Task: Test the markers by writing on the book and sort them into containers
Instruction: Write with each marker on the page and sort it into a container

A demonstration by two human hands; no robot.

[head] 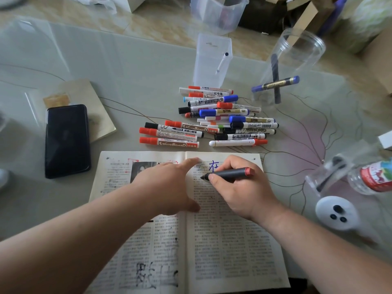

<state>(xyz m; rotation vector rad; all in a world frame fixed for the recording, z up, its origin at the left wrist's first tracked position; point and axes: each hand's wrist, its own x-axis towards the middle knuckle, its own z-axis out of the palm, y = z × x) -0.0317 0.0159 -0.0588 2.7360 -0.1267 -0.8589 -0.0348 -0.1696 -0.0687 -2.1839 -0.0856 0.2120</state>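
An open book (212,240) lies at the table's near edge, with blue writing at the top of its right page and black writing low on the left page. My right hand (239,189) grips a dark grey marker (230,173) with a red end, its tip on the right page. My left hand (167,185) presses flat across the book's fold, fingers straight. Beyond the book lies a pile of markers (212,119). A tall clear box (212,60) holds one white marker. A round clear jar (284,66) holds a blue and a dark marker.
A black phone (66,140) lies on a notebook (99,115) at the left. At the right stand a clear jar (331,175), a bottle with a red label (373,177) and a white controller (336,212). A clear bin (218,11) sits at the back.
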